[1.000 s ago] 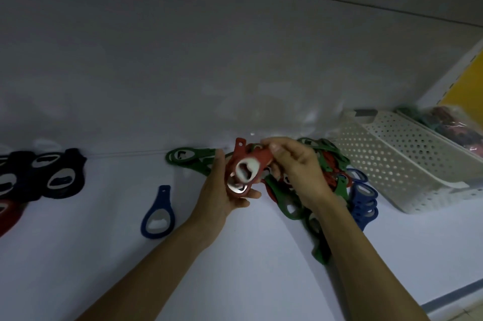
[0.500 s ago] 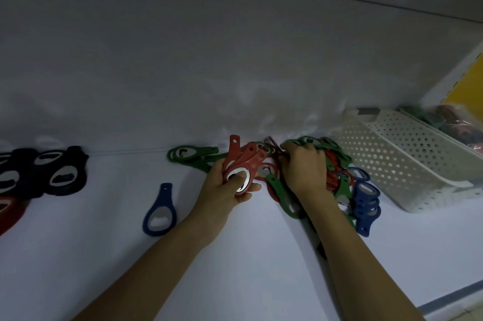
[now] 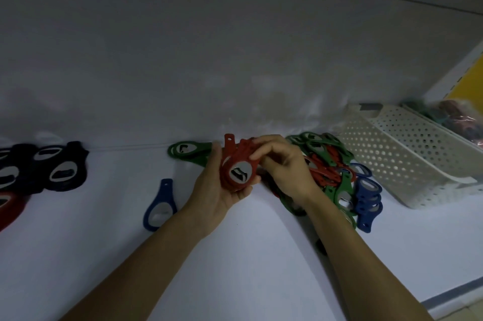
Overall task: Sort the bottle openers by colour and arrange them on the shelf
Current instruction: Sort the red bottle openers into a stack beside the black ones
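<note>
the left hand curls its fingers round the fanned stack of red plastic bottle openers just above the white shelf, so the right hand, pinching the top handle, should square it flush.

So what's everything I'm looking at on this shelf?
red openers: several stacked, red, in the left hand
mixed pile: many, green, red and blue, behind the right hand
green openers: about two, green, at the back, left of the hands
blue opener: one, blue, alone beside the left forearm
black openers: several, black, far left
basket: one, white, perforated, right
shelf: one, white, under everything
left hand: grips the red stack
right hand: fingers curled on the stack's handles
</note>
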Available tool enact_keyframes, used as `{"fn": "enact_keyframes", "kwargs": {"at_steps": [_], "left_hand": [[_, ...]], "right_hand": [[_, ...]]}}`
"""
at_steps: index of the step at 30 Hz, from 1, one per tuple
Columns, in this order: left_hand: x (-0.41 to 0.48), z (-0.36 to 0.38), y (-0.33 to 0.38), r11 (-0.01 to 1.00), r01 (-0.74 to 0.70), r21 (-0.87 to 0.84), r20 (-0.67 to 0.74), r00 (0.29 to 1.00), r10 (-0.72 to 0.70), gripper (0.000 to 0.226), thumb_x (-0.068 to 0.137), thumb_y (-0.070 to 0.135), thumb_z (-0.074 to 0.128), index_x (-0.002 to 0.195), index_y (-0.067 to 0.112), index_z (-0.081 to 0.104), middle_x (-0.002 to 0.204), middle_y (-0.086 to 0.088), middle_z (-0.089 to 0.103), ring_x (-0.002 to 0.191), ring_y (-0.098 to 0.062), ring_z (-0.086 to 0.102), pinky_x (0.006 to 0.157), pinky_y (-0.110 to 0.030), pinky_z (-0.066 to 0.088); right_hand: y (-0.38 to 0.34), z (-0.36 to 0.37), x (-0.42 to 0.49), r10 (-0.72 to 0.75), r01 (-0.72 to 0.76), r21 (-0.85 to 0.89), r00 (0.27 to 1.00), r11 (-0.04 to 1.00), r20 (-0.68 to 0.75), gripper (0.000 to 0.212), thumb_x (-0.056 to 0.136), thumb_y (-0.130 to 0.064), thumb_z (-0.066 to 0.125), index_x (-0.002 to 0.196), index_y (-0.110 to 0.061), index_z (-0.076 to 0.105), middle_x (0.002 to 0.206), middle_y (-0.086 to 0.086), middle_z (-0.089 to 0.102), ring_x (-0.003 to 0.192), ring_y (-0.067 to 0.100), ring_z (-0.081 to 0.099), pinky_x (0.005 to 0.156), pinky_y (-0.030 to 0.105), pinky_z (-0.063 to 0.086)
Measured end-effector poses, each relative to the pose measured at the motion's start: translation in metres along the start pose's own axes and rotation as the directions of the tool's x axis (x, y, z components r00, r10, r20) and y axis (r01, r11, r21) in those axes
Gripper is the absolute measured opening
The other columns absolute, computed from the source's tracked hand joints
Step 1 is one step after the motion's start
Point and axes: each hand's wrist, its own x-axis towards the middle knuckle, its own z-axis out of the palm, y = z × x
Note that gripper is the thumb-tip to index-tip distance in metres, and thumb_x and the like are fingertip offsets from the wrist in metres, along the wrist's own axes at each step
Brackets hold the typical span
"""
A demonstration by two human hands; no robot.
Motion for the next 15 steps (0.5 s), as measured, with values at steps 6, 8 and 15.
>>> {"fn": "enact_keyframes", "kwargs": {"at_steps": [6, 8, 15], "left_hand": [[-0.004, 0.0, -0.002, 0.998, -0.061, 0.027, -0.029, 0.998, 0.061, 0.028, 0.089, 0.005, 0.054, 0.115, 0.017, 0.056, 0.105, -0.01, 0.065, 0.072, -0.016, 0.071, 0.056, -0.02, 0.054], [-0.003, 0.0, -0.003, 0.996, -0.091, -0.011, -0.067, 0.994, 0.09, 0.032, 0.088, 0.005, 0.055, 0.117, 0.017, 0.055, 0.11, -0.01, 0.063, 0.081, -0.019, 0.071, 0.058, -0.022, 0.055], [-0.002, -0.001, -0.006, 0.99, -0.14, -0.027, -0.093, 0.986, 0.137, 0.033, 0.087, -0.003, 0.054, 0.111, 0.019, 0.06, 0.111, -0.008, 0.066, 0.093, -0.022, 0.069, 0.065, -0.026, 0.057]], "right_hand": [[0.003, -0.001, 0.003, 0.057, -0.094, -0.26, 0.987, 0.961, -0.149, 0.035, 0.087, 0.006, 0.046, 0.108, -0.012, 0.067, 0.114, 0.008, 0.064, 0.106, 0.021, 0.059, 0.091, 0.034, 0.05], [0.01, -0.006, 0.001, 0.065, -0.094, -0.609, 0.995, 0.788, -0.069, 0.019, 0.088, -0.023, 0.06, 0.106, -0.024, 0.064, 0.101, -0.001, 0.064, 0.098, 0.02, 0.057, 0.089, 0.038, 0.047], [0.015, -0.003, 0.004, 0.138, -0.188, -0.727, 0.982, 0.66, -0.128, 0.029, 0.079, -0.045, 0.069, 0.094, -0.021, 0.065, 0.094, -0.002, 0.064, 0.093, 0.019, 0.057, 0.086, 0.038, 0.045]]}}
